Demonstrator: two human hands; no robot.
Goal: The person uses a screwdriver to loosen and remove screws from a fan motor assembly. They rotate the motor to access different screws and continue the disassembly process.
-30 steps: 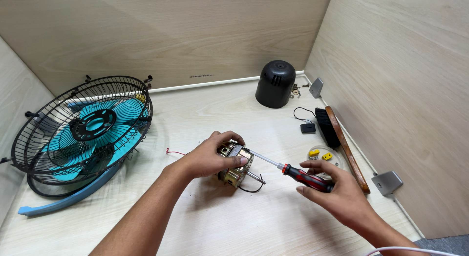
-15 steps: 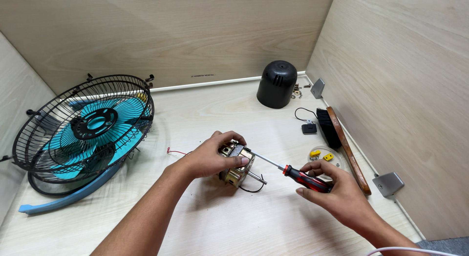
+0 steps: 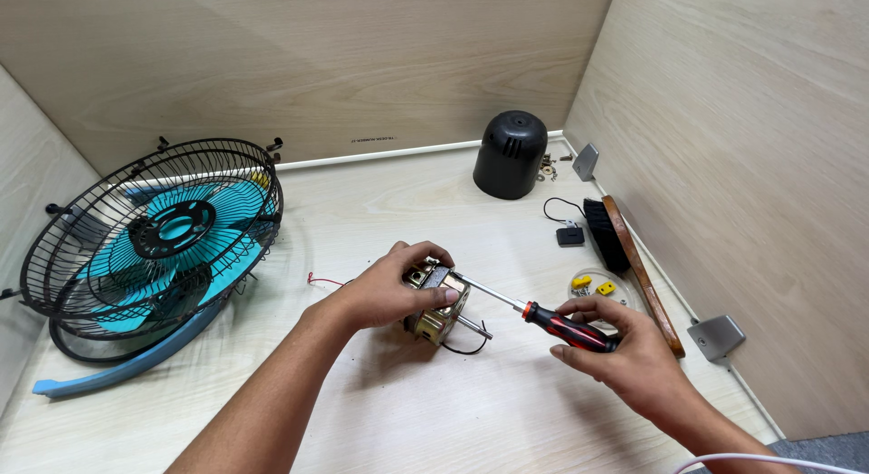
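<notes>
Fan motor point(image 3: 438, 304) sits mid-table, shaft toward 4 o'clock. Left hand point(image 3: 391, 291) clamped over its top. Right hand point(image 3: 625, 354) closed on red-black screwdriver point(image 3: 534, 313), tip at the motor's upper edge. Bare tabletop point(image 3: 407, 411) open toward 6 o'clock. At 9 o'clock, caged fan with teal blades point(image 3: 158, 239). At 1 o'clock, black motor cover point(image 3: 510, 154). At 3 o'clock, brush point(image 3: 625, 248) and a dish of yellow parts point(image 3: 593, 286) crowd the right wall.
</notes>
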